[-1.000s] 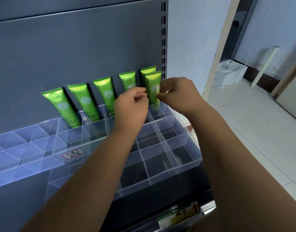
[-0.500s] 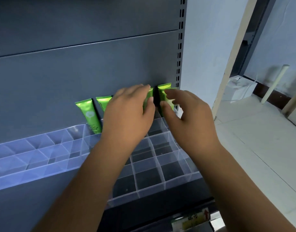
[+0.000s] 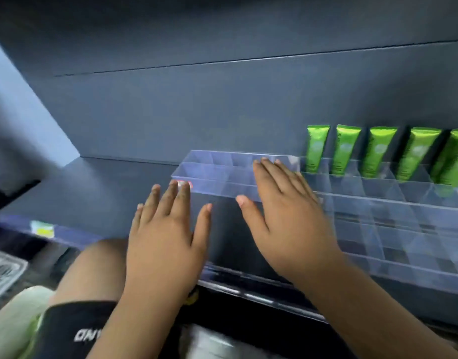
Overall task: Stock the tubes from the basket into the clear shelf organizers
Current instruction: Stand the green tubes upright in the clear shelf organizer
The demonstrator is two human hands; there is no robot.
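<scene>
Several green tubes (image 3: 346, 150) stand upright in the back row of the clear shelf organizers (image 3: 393, 218), leaning against the dark grey back panel at the right. My left hand (image 3: 168, 229) hovers flat with straight, spread fingers in front of the organizers' left end. My right hand (image 3: 282, 213) is flat too, its fingers stretched over the left organizer (image 3: 217, 174), and it holds nothing. The basket cannot be made out with certainty.
The dark shelf (image 3: 106, 193) runs left of the organizers, with a price strip and yellow label (image 3: 42, 229) on its front edge. My knee (image 3: 93, 270) and black shorts (image 3: 69, 330) show below. A pale blurred object (image 3: 12, 322) lies at bottom left.
Both hands have let go of the tubes and come away to the left, fingers spread. The view has swung left and down, so the tubes now sit at the right.
</scene>
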